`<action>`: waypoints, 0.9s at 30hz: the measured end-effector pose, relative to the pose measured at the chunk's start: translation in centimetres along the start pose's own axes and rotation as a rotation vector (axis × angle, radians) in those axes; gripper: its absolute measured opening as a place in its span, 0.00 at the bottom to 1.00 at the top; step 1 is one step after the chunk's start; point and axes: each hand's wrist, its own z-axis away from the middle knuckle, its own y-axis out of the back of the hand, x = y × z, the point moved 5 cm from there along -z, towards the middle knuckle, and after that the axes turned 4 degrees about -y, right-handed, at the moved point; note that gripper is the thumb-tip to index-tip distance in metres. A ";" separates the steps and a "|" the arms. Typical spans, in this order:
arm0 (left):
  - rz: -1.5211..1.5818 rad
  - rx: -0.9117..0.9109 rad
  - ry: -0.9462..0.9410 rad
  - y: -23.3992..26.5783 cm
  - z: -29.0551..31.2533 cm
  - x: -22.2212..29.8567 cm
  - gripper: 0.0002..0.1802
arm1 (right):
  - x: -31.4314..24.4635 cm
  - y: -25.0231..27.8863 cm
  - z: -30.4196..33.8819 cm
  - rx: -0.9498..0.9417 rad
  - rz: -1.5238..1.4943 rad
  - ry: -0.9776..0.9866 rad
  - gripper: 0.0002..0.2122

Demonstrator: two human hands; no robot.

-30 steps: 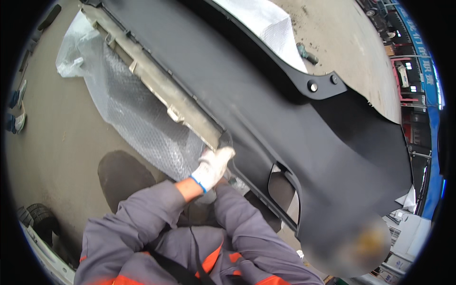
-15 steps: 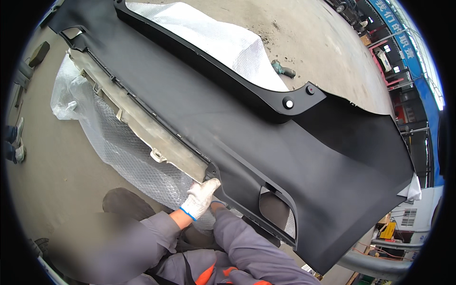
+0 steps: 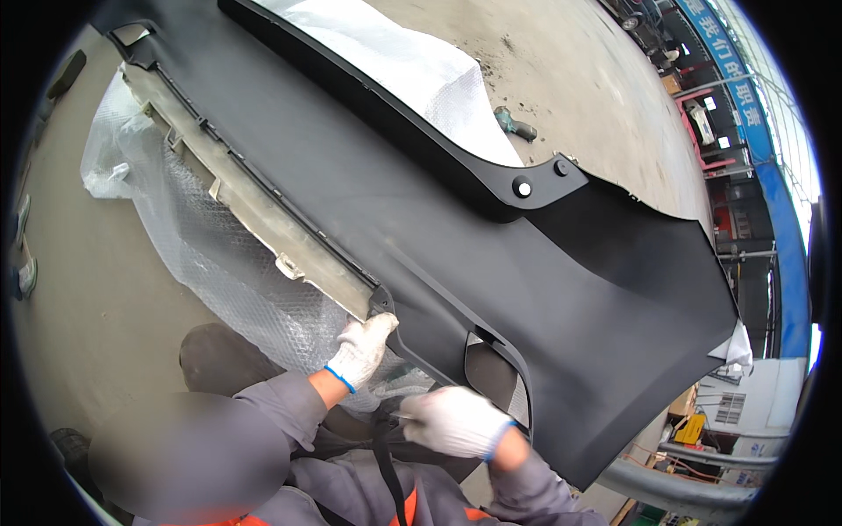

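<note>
A large black car bumper (image 3: 412,228) lies slantwise in front of me, with a beige inner strip (image 3: 250,206) along its near edge. My left hand (image 3: 363,349), in a white knit glove with a blue cuff, grips the bumper at the corner where this strip ends, thumb on top. My right hand (image 3: 456,422), gloved the same way, is over my lap, just below the bumper's near edge. Its fingers are closed, and a short thin bit pokes out from them, too blurred to name. Close to those fingers hangs a black strap (image 3: 386,465).
Bubble wrap (image 3: 210,254) spreads under the bumper, and white sheeting (image 3: 412,74) shows beyond it. On the floor (image 3: 596,96) behind lies a teal power tool (image 3: 515,124). A metal rail (image 3: 675,486) runs at the lower right. A person's shoes (image 3: 26,276) show at far left.
My right hand has come out from behind the bumper's near edge and now shows over my lap. The left keeps its hold. The whole scene has shifted slightly up and left.
</note>
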 end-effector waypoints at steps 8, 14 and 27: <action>0.608 0.182 0.467 -0.3 -1.6 2.7 0.15 | 9.4 5.3 -8.5 0.419 -0.770 -0.202 0.11; 0.524 0.034 0.383 -1.6 -1.1 -0.3 0.22 | 11.0 0.1 -14.0 0.510 -0.771 -0.095 0.09; 0.524 -0.041 0.399 -0.4 -1.1 1.8 0.13 | 9.9 -0.3 -14.1 0.569 -0.744 -0.135 0.08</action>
